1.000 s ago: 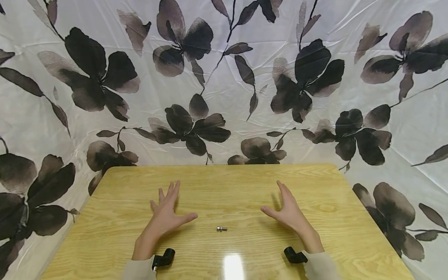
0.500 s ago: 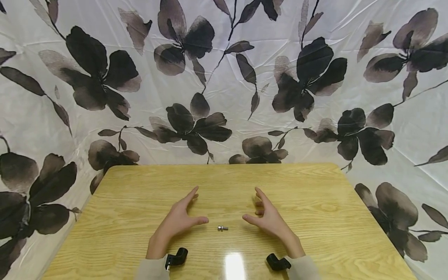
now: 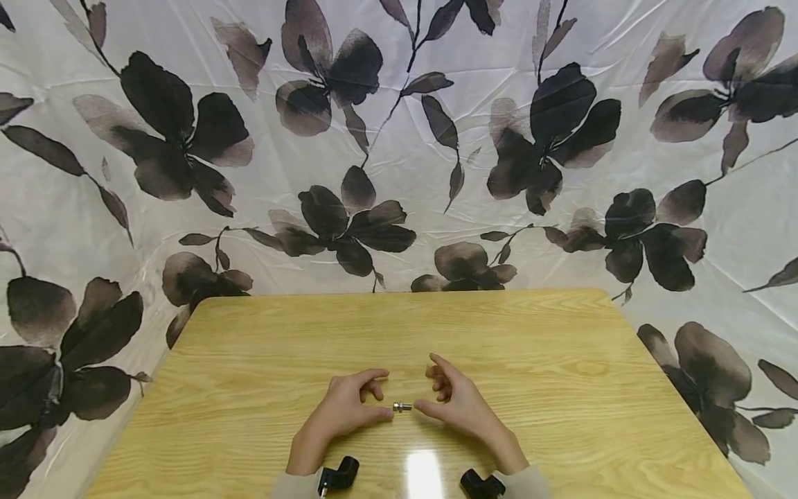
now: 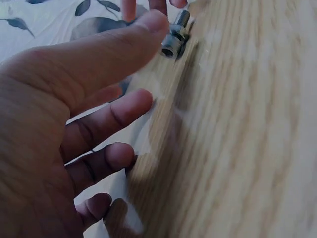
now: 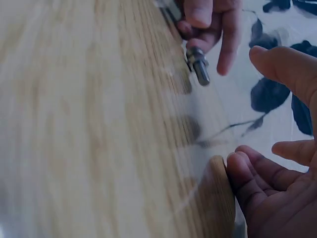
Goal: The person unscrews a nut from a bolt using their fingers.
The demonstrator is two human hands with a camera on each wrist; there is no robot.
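Note:
A small silver socket-head bolt point(image 3: 402, 407) with a nut on its shank lies on the wooden table, its head toward the left. Beside the head is my left hand point(image 3: 343, 407), thumb tip right at it and the other fingers bent loosely. In the left wrist view the bolt's threaded end point(image 4: 183, 19) points away, past the left thumb point(image 4: 114, 54). My right hand point(image 3: 464, 405) comes from the other side, its thumb near the threaded end and its fingers apart from the thumb. Neither hand grips anything.
The light wooden table point(image 3: 249, 333) has rounded far corners. Behind it hangs a white cloth point(image 3: 436, 173) printed with dark flowers. Black wrist cameras point(image 3: 339, 475) sit at both sleeves. A bright reflection shows on the near tabletop.
Both hands have moved inward from wide apart to either side of the bolt, and their spread fingers have bent. The bolt still lies on the table.

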